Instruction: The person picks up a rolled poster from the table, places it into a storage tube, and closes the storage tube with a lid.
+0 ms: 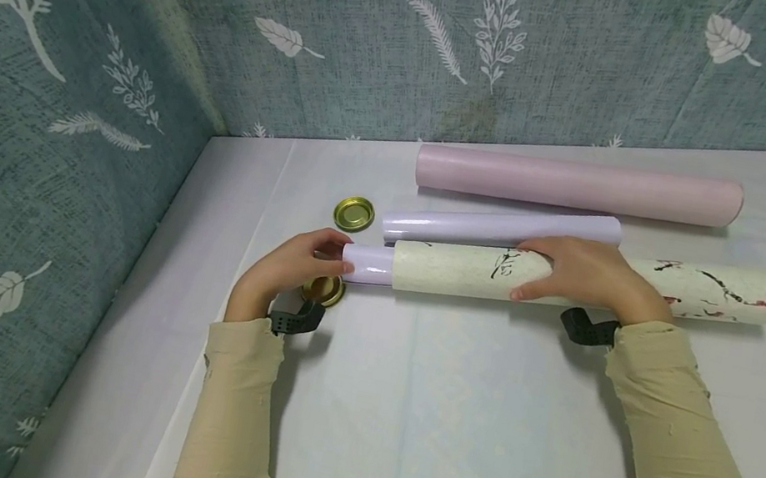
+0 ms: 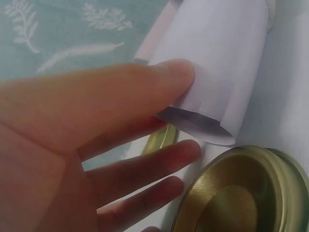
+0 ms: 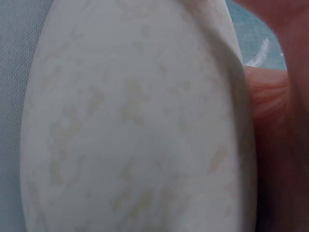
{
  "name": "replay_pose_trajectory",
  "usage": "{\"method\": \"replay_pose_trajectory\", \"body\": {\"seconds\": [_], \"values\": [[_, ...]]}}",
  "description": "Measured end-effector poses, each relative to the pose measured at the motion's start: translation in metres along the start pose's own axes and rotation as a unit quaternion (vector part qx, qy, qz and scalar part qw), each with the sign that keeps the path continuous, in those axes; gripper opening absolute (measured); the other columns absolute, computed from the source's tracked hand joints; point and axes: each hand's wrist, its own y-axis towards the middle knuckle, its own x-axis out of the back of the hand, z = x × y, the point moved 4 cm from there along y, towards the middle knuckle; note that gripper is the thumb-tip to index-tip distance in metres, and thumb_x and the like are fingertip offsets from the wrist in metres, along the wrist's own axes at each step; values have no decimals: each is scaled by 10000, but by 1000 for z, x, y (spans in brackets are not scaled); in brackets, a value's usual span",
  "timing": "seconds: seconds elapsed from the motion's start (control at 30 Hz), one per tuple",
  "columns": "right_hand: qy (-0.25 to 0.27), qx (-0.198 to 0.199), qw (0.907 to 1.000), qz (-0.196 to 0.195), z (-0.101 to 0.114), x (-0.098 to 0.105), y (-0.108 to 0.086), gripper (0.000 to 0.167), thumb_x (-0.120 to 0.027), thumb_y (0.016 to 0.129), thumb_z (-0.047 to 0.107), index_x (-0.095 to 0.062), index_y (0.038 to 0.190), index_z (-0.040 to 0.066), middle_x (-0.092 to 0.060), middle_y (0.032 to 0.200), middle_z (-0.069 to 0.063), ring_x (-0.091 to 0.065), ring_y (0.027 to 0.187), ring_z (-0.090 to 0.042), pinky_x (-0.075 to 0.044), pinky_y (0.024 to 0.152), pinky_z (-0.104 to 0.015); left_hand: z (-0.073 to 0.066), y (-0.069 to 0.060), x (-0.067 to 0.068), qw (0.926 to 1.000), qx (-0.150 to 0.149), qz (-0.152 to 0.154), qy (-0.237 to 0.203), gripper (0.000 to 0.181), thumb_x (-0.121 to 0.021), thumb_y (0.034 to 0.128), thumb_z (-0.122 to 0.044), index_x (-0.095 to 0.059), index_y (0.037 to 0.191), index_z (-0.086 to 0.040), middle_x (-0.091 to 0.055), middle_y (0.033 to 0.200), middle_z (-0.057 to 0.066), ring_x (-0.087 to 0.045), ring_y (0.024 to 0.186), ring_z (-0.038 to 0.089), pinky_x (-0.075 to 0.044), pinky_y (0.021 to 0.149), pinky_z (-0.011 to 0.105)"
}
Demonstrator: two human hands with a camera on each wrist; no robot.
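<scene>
A cream cardboard tube (image 1: pixel 449 271) with dark and red brush-style markings lies across the table, and my right hand (image 1: pixel 586 273) grips it from above near its middle. Out of the tube's left end sticks a rolled lavender glossy sheet (image 1: pixel 371 262). My left hand (image 1: pixel 290 270) pinches the rolled sheet's outer end; in the left wrist view the thumb presses on top of the rolled sheet (image 2: pixel 212 58), beside its hollow opening. The rest of that roll is hidden inside the tube. In the right wrist view the speckled tube (image 3: pixel 135 121) fills most of the picture.
Behind the tube lies a second lavender roll (image 1: pixel 461 225), and a pink tube (image 1: pixel 575 184) stretches farther back. One gold round lid (image 1: pixel 353 214) sits beyond my left hand; another gold lid (image 1: pixel 324 290) lies beneath it. Leaf-patterned cloth (image 1: pixel 416 42) borders the white table (image 1: pixel 474 423).
</scene>
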Motion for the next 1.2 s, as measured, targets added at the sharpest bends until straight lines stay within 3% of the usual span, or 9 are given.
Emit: {"method": "replay_pose_trajectory", "body": {"seconds": [0.97, 1.2], "values": [[44, 35, 10000, -61, 0, 3, 1, 876, -589, 603, 728, -478, 1291, 198, -483, 1287, -42, -435, 1167, -286, -344, 884, -511, -3, 1, 0, 9999, 88, 17, 72, 510, -648, 796, -382, -489, 1231, -170, -531, 1160, 19, -496, 995, 204, -420, 741, 324], [13, 18, 10000, -66, 1, 5, 0, 869, -593, 601, 726, -487, 1283, 198, -490, 1281, -43, -440, 1161, -286, -351, 867, -511, -5, 1, 0, 10000, -8, 83, -5, 492, -651, 798, -363, -494, 1224, -171, -542, 1130, 30, -501, 886, 216, -434, 634, 320]]}}
